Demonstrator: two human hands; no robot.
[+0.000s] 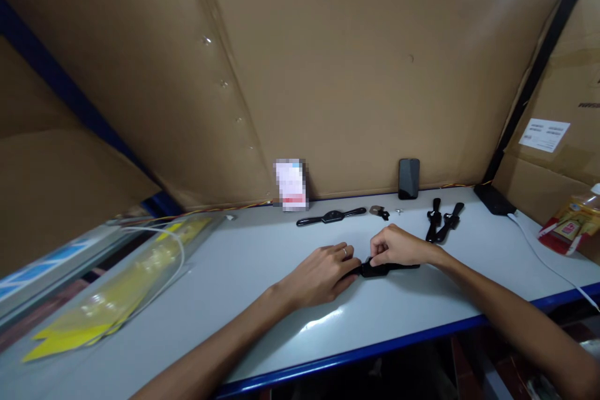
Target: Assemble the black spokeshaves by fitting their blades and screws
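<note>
A black wristwatch (382, 269) with its strap lies on the pale grey table (262, 262), between my two hands. My left hand (323, 272) rests palm down on the strap's left end, fingers curled over it, a ring on one finger. My right hand (398, 245) is closed in a pinch on the watch body from above. Farther back lie another black watch (330, 217) laid out flat, two more black watches (443, 220) side by side, and a small brown and black part (379, 210).
A dark phone (409, 178) leans on the cardboard back wall (356, 75). A small white card (291, 184) stands to its left. A black adapter (493, 199) with a white cable (539, 253) sits right. A clear bag with yellow strips (117, 290) lies left. The blue table edge (356, 353) runs near me.
</note>
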